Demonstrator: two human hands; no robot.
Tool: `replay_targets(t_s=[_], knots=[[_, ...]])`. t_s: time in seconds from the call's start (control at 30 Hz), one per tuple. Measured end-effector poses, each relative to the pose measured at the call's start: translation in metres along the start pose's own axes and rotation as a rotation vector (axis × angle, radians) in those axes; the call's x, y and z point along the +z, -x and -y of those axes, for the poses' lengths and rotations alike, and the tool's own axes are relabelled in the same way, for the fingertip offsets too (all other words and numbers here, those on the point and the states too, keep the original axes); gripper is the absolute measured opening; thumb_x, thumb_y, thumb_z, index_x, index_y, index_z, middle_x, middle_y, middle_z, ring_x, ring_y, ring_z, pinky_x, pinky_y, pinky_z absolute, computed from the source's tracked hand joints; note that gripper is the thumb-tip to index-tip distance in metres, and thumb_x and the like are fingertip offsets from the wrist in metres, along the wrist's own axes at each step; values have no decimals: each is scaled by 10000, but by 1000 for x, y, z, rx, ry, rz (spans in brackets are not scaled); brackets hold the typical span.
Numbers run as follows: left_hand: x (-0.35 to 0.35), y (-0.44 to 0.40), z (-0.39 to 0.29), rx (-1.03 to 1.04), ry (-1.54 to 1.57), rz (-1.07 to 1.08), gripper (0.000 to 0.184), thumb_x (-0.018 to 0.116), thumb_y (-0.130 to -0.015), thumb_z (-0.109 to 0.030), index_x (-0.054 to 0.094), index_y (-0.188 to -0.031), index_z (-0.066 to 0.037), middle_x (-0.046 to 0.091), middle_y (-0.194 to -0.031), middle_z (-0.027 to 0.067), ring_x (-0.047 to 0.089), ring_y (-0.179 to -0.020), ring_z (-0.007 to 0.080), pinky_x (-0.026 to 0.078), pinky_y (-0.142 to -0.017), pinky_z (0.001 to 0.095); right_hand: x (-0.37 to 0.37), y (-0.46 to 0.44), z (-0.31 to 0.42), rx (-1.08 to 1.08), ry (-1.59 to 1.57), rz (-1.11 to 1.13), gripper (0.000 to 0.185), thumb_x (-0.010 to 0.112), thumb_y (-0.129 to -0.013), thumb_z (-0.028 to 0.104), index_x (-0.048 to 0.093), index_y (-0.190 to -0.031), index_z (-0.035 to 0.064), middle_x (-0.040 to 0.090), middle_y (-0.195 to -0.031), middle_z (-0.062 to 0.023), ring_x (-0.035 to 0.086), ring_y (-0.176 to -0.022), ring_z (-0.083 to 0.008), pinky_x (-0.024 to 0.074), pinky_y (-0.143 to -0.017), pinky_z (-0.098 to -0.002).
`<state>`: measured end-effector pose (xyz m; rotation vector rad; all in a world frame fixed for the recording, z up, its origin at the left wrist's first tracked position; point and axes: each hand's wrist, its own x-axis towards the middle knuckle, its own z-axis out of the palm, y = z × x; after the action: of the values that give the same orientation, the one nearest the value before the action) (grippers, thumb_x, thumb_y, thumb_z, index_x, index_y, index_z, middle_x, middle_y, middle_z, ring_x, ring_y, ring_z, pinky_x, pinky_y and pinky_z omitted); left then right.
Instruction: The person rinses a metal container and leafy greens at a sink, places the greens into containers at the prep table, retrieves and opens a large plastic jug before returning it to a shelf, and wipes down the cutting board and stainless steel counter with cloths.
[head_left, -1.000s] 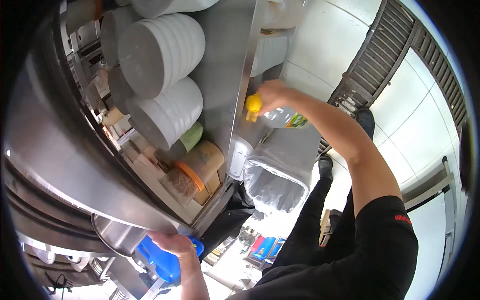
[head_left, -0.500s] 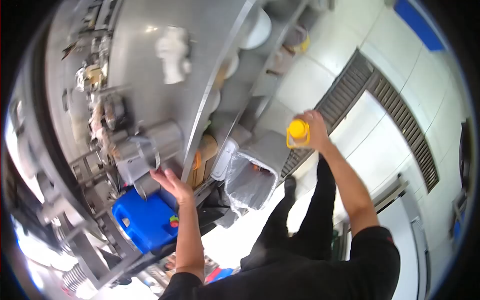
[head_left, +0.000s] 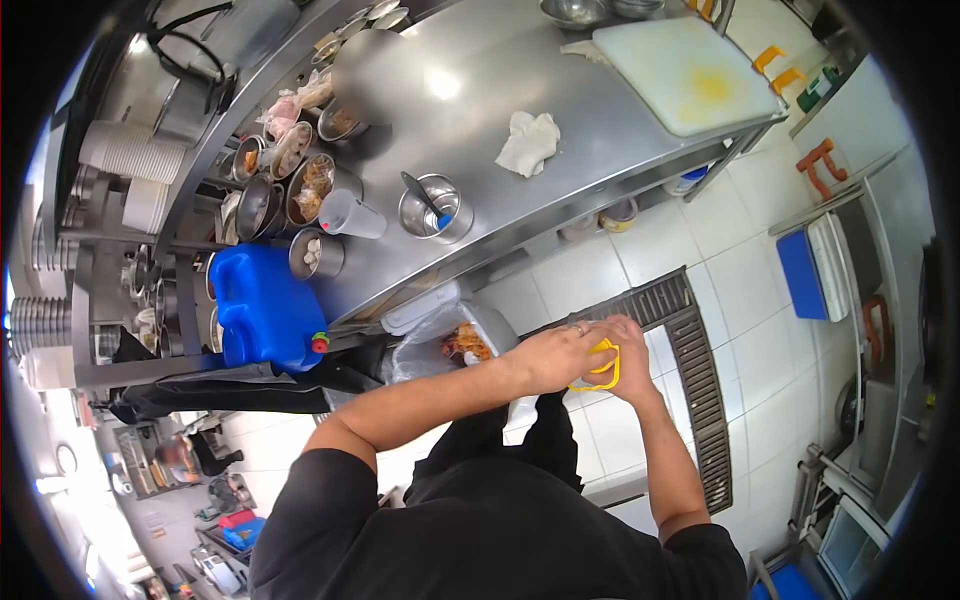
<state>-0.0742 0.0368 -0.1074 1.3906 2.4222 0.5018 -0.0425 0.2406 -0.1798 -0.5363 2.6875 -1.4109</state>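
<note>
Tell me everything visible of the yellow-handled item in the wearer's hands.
Only part of the yellow-handled item shows: a bright yellow, open loop, slim, smooth and plastic-looking. The left hand reaches across its top from the left, and the right hand grips it from the right, so fingers cover much of it. It is held up over the tiled floor, touching nothing else that can be seen. Its body, any label and any contents are hidden, and its tilt cannot be told.
</note>
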Motion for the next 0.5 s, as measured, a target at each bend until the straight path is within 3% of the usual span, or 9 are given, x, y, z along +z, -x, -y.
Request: replay_targets(t_s=[0.17, 0.23, 0.37, 0.5], knots=[[-13, 4, 10, 65, -132, -35, 324, 620, -917, -223, 568, -1134, 12, 579, -1205, 224, 669, -1032, 342, 583, -865, 408, -5, -14, 19, -40, -9, 15, 636, 895, -562, 328, 695, -1122, 104, 700, -1160, -62, 548, -1197, -358, 408, -1055, -469], [-30, 8, -1, -35, -60, -129, 385, 634, -924, -287, 564, -1124, 35, 611, -1115, 221, 692, -943, 331, 592, -801, 399, -5, -24, 24, -145, -34, 5, 631, 909, -574, 337, 690, -1108, 82, 702, -1138, -96, 577, -1153, -371, 420, -1037, -473], [-52, 11, -8, -285, -55, -168, 555, 675, -900, -470, 588, -1077, 49, 661, -946, 196, 711, -741, 326, 592, -689, 388, -3, -35, 52, -68, -37, -49, 616, 903, -580, 300, 683, -1105, 66, 700, -1106, -111, 587, -1145, -372, 444, -1015, -475], [-80, 10, -6, -508, 41, -112, 587, 689, -858, -552, 651, -1011, 14, 697, -962, 189, 705, -675, 332, 585, -670, 416, 4, -54, 76, -55, -33, -80, 627, 903, -571, 247, 676, -1125, 59, 690, -1112, -113, 572, -1176, -371, 463, -1005, -465]])
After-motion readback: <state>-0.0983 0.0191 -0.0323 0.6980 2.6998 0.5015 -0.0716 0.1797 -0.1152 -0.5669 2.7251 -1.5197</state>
